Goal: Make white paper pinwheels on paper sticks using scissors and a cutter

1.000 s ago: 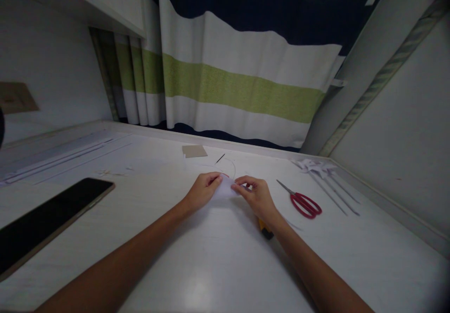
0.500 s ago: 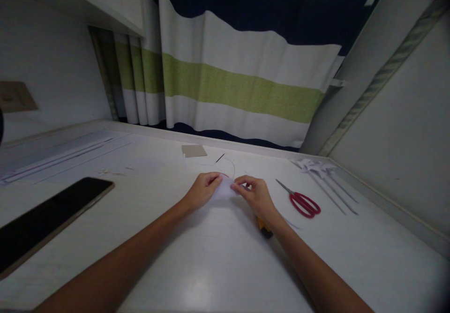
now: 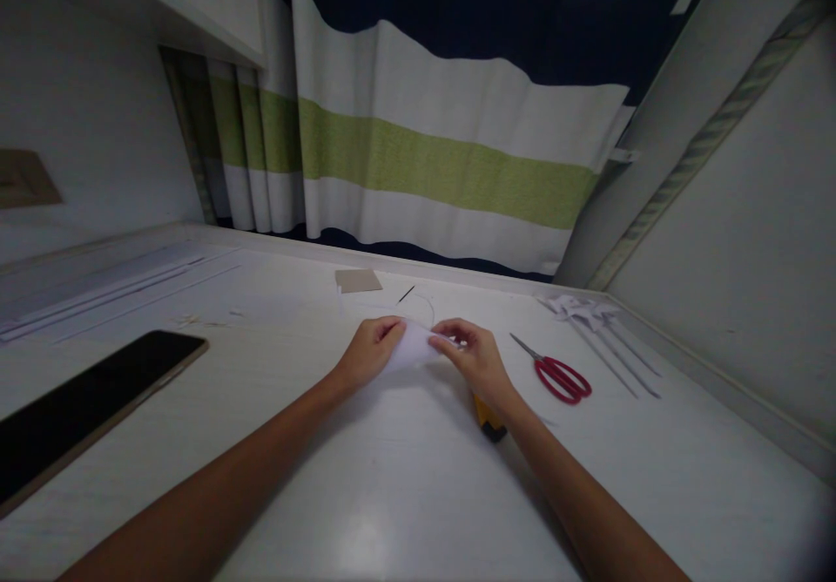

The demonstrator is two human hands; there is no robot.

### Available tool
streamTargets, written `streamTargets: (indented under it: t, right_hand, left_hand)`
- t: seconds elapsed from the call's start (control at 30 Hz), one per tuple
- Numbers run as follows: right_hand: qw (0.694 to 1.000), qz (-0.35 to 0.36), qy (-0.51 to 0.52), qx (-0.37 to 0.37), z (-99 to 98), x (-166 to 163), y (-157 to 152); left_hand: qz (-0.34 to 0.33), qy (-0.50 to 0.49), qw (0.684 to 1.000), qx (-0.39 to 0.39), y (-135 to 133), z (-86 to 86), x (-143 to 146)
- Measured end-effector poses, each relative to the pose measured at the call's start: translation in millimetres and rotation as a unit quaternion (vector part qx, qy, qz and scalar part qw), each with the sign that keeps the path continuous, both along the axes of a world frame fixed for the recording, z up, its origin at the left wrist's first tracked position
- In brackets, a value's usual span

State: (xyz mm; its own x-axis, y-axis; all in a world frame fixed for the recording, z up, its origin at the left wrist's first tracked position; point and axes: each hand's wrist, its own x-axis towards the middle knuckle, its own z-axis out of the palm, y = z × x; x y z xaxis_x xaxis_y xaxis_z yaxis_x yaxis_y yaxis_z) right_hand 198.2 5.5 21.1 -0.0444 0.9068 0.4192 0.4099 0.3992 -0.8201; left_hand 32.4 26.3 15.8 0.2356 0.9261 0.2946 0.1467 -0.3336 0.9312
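A small piece of white paper (image 3: 413,345) is stretched between my two hands, just above the table. My left hand (image 3: 369,351) pinches its left edge between thumb and fingers. On the other side, my right hand (image 3: 471,357) is closed on the paper's right edge, thumb in front. Beyond the hands lie a thin dark stick (image 3: 406,294) and a curved pale strip (image 3: 429,305). A yellow and black tool (image 3: 488,416), perhaps a cutter, is partly hidden under my right wrist. Scissors with red handles (image 3: 562,380) rest to the right of that hand.
A phone (image 3: 97,399) lies on the white table at the left, with long paper strips (image 3: 124,290) behind it. A grey-brown card (image 3: 358,280) sits near the back edge. White folded paper shapes on thin stems (image 3: 581,312) lie at the right. A striped curtain (image 3: 431,155) hangs behind.
My left hand has shifted slightly left, and more of the paper shows between the hands. The reddish bit by my left fingertips no longer shows. The view has moved a little.
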Motion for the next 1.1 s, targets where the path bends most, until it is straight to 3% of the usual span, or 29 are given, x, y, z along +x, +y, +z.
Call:
streamTargets:
  t: [0.13,0.27,0.43,0.63,1.1]
  right_hand:
    - [0.977,0.045,0.200,-0.060,2.5,-1,0]
    - [0.947,0.108,0.278,-0.120,1.4,-9,-3]
    - [0.912,0.110,0.371,-0.138,3.4,-16,-5]
    - [0.888,0.116,0.414,-0.161,5.1,-12,-3]
    - [0.873,0.106,0.453,-0.144,9.5,3,1]
  left_hand:
    - [0.044,-0.033,0.998,-0.003,2,3.0,-3]
    - [0.050,-0.078,0.996,-0.002,-2,5.0,-1]
    - [0.048,-0.103,0.993,0.028,-10,6.9,5]
    - [0.019,-0.126,0.991,0.033,-13,9.0,8]
    - [0.070,-0.127,0.989,-0.030,-10,6.4,7]
